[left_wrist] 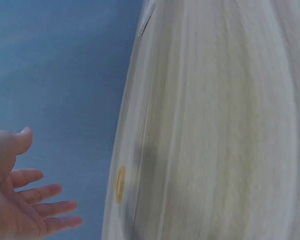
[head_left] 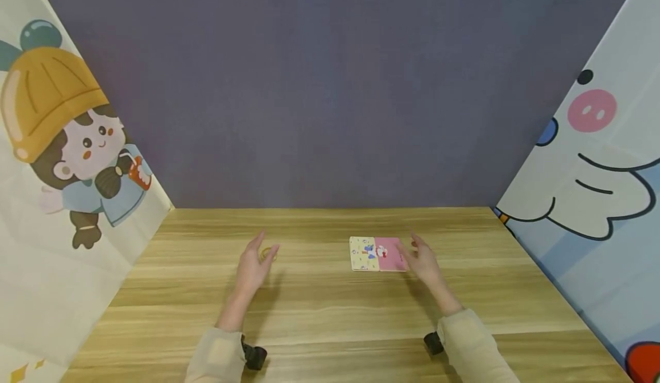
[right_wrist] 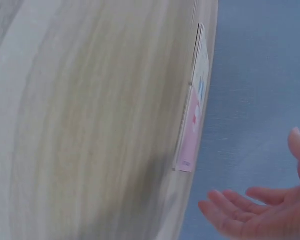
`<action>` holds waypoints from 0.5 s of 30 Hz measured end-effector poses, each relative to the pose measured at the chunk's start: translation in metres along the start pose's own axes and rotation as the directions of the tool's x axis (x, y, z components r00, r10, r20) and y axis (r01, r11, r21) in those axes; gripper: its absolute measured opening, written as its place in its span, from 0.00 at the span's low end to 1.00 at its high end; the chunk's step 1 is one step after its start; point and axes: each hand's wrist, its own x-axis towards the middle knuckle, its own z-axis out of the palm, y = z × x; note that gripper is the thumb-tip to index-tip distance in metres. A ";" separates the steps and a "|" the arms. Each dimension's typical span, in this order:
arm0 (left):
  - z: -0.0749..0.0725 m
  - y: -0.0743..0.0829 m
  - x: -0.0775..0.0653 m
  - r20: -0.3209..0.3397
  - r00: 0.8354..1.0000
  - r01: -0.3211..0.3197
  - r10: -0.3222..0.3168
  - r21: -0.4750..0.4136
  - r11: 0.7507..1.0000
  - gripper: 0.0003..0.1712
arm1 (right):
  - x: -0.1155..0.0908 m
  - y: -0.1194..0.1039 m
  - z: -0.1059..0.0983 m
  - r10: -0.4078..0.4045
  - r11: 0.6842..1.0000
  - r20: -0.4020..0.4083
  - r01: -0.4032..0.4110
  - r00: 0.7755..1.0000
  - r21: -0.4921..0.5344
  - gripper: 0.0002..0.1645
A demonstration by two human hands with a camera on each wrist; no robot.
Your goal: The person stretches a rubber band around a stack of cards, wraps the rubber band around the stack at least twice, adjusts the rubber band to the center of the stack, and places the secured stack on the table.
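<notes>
Two bare hands hang well apart over the counter (head_left: 330,320) in the head view, both empty. The left hand (head_left: 251,269) partly covers a thin yellow loop (head_left: 264,252); the right hand (head_left: 425,264) overlaps the edge of a pink-and-yellow booklet (head_left: 377,254), which lies flat to the right of the loop. Behind stands a dark wall (head_left: 330,91).

From the left wrist, the loop shows whole (a narrow oval, seen nearly edge-on), lying near the counter's far edge. A gap separates it from the left hand, whose fingers are loosely spread and thumb raised.

From the right wrist, the right hand's fingers extend relaxed, clear of the booklet, and a seam divides its pink part from its cream one; at this slant I cannot tell whether it is one piece or two.
</notes>
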 end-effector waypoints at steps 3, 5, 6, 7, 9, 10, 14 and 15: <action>-0.001 -0.001 0.001 -0.011 0.999 0.053 -0.053 -0.059 0.997 0.33 | 0.001 0.001 0.000 0.066 0.996 0.005 -0.066 0.998 0.061 0.41; -0.001 -0.003 0.002 -0.024 0.996 0.080 -0.083 -0.103 0.992 0.32 | 0.001 0.003 0.000 0.094 0.992 0.003 -0.094 0.996 0.086 0.41; -0.001 -0.004 0.003 -0.030 0.995 0.093 -0.098 -0.122 0.988 0.32 | 0.002 0.004 0.001 0.104 0.990 0.000 -0.104 0.995 0.092 0.40; 0.000 -0.006 0.003 -0.042 0.993 0.106 -0.113 -0.137 0.985 0.32 | 0.002 0.005 0.001 0.116 0.987 0.003 -0.115 0.993 0.108 0.40; 0.000 -0.010 0.004 -0.065 0.988 0.130 -0.143 -0.165 0.978 0.31 | 0.003 0.007 0.002 0.140 0.978 0.014 -0.140 0.990 0.156 0.40; 0.000 -0.012 0.005 -0.076 0.985 0.138 -0.153 -0.177 0.974 0.31 | 0.004 0.008 0.003 0.149 0.972 0.022 -0.150 0.989 0.178 0.39; 0.001 -0.021 0.007 -0.102 0.972 0.186 -0.210 -0.205 0.961 0.31 | 0.008 0.013 0.005 0.211 0.931 0.072 -0.223 0.975 0.290 0.38; 0.001 -0.023 0.007 -0.100 0.969 0.200 -0.225 -0.216 0.956 0.31 | 0.009 0.014 0.005 0.223 0.921 0.081 -0.237 0.971 0.308 0.39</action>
